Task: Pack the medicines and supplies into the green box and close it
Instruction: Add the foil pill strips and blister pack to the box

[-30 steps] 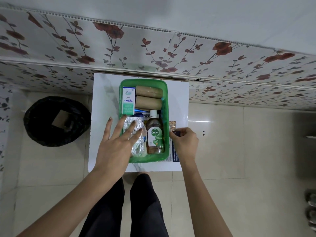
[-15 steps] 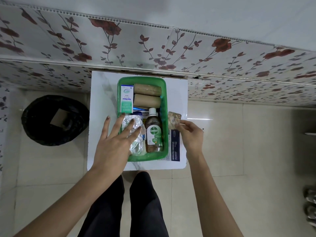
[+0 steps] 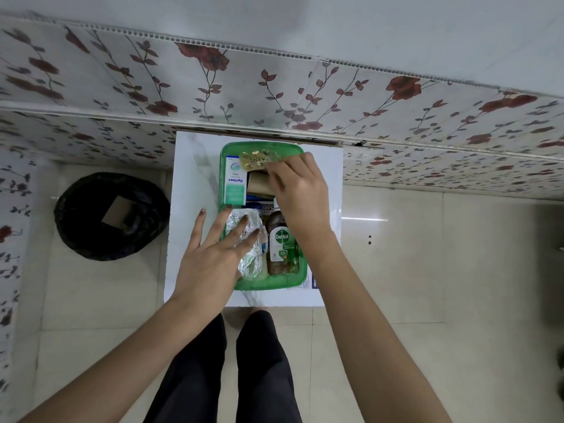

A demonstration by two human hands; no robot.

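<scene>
The right hand (image 3: 297, 190) is reaching across the green box (image 3: 227, 149) to its 12 o'clock end, its fingers (image 3: 274, 172) pinching a gold blister strip (image 3: 258, 158) that is hovering over, or just touching, the rolls (image 3: 258, 183) packed there. The left hand (image 3: 213, 254) is lying flat at 7 o'clock, fingers spread, pressing on the foil packet (image 3: 251, 257) and bracing the box on the desk (image 3: 195, 178). Beside the foil, the Dettol bottle (image 3: 280, 242) is lying along the right wall, and the Optibex carton (image 3: 235, 184) is filling the left side. The risk from here is probably overfilling: the strip is sitting high on the rolls (it looks stiff and slippery), so it may slide off or stand proud of the rim and keep a lid from seating. No lid is showing. A dark leaflet (image 3: 313, 280) is peeking out at 5 o'clock under the forearm, and it could easily be forgotten.
</scene>
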